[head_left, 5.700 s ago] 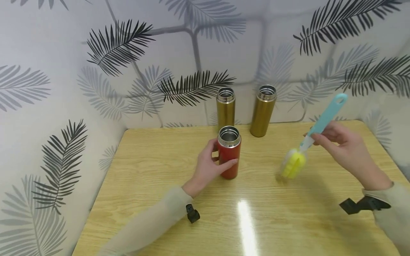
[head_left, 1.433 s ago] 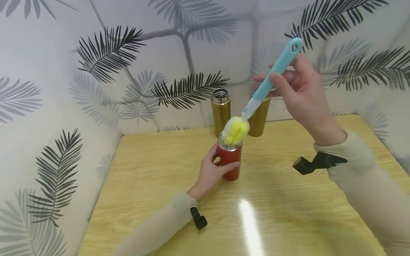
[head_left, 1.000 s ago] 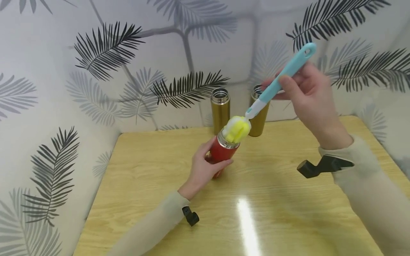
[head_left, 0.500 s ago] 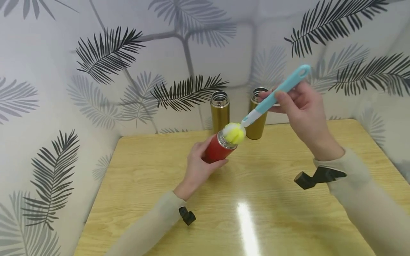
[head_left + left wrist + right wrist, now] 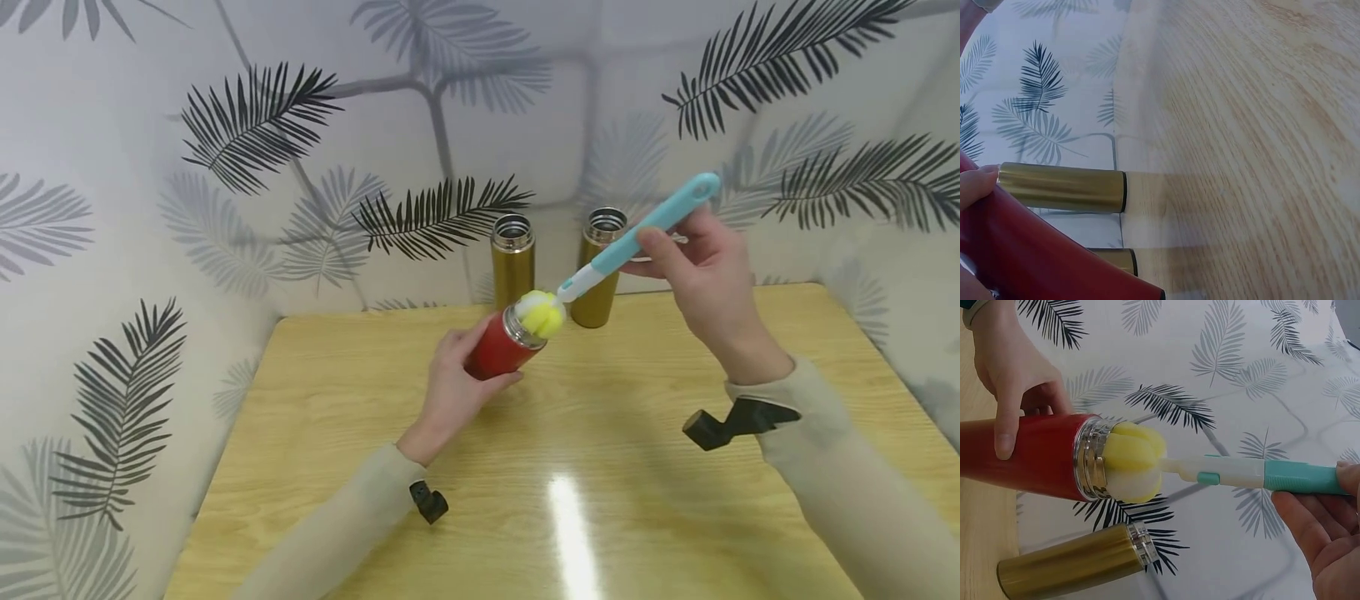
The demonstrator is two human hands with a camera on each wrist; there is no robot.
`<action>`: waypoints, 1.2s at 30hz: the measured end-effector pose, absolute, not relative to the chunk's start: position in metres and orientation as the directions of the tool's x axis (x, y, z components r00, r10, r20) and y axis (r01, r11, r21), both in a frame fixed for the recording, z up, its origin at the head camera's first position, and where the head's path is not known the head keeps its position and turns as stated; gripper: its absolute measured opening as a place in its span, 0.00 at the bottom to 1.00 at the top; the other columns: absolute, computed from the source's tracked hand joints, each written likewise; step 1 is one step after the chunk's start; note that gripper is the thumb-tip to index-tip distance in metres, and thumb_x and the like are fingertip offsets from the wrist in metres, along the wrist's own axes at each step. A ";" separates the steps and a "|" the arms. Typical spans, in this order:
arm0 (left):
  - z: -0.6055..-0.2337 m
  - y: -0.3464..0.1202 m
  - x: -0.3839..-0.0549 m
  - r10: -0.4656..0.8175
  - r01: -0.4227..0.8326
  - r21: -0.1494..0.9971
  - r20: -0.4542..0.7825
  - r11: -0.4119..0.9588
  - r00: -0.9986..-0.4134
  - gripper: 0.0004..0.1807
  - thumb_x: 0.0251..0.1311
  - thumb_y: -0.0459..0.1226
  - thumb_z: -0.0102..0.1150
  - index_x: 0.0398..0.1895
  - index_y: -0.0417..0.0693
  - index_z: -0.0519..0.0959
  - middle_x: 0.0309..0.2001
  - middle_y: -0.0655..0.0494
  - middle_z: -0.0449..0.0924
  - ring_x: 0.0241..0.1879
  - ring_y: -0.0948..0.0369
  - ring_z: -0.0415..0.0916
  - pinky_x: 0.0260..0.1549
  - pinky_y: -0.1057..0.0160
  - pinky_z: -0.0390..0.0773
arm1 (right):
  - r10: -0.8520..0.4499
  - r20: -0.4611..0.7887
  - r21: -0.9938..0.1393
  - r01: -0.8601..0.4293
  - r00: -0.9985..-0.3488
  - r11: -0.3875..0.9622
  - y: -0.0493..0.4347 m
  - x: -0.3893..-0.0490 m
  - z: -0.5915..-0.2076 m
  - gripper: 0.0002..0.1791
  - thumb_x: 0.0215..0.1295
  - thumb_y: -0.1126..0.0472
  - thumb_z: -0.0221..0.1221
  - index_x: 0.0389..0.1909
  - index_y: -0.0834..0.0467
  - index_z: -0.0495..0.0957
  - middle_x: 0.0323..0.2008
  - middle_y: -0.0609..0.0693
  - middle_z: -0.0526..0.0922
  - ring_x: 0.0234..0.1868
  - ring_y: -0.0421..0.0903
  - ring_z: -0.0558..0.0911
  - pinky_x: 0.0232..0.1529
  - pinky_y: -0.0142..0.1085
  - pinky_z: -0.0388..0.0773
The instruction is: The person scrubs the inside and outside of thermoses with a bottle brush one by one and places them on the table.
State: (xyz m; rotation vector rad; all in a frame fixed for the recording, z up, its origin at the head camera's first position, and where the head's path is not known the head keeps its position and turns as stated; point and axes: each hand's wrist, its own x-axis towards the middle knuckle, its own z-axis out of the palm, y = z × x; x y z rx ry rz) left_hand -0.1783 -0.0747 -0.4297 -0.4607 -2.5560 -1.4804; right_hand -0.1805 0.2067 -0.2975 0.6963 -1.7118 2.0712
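Note:
My left hand [image 5: 455, 387] grips a red vacuum flask [image 5: 498, 349] round its body, its open mouth leaning up toward the right. In my right hand [image 5: 708, 283] a bottle brush [image 5: 648, 223] is pinched by its turquoise handle. The brush's yellow and white sponge head [image 5: 1132, 461] sits at the steel mouth of the red flask, partly inside and bulging out over the rim. In the left wrist view the lower body of the red flask [image 5: 1047, 250] slants across the corner, with a thumb [image 5: 977, 186] on it.
Two gold flasks without lids, a left one [image 5: 513, 265] and a right one [image 5: 596, 287], stand at the back of the wooden table [image 5: 360, 375]. Behind them rises a wall [image 5: 517, 142] with a leaf pattern.
The brush came from the right to the red flask's mouth. Since then the flask has tilted from upright toward the right, and the right hand has lowered, the brush lying flatter.

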 end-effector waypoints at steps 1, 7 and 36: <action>-0.430 -0.074 -0.178 0.188 0.333 0.819 0.276 0.467 -0.943 0.44 0.52 0.40 0.82 0.74 0.61 0.73 0.57 0.49 0.75 0.61 0.50 0.71 0.57 0.46 0.79 | -0.034 0.582 -0.800 -0.565 -0.812 -0.203 0.208 -0.181 -0.298 0.03 0.74 0.75 0.57 0.42 0.73 0.78 0.40 0.58 0.87 0.42 0.49 0.90 0.45 0.42 0.86; -0.431 -0.073 -0.178 0.187 0.322 0.816 0.264 0.480 -0.946 0.45 0.52 0.39 0.82 0.75 0.60 0.73 0.57 0.49 0.75 0.62 0.50 0.70 0.57 0.45 0.79 | -0.040 0.576 -0.804 -0.556 -0.817 -0.212 0.211 -0.181 -0.306 0.03 0.74 0.74 0.58 0.42 0.71 0.79 0.40 0.56 0.87 0.43 0.48 0.90 0.45 0.42 0.86; -0.429 -0.087 -0.177 0.203 0.322 0.794 0.251 0.515 -0.946 0.44 0.52 0.39 0.82 0.74 0.57 0.73 0.59 0.47 0.75 0.63 0.48 0.69 0.58 0.43 0.78 | 0.029 0.520 -0.833 -0.514 -0.854 -0.204 0.204 -0.175 -0.330 0.10 0.67 0.72 0.67 0.42 0.77 0.82 0.35 0.56 0.87 0.39 0.47 0.91 0.44 0.44 0.87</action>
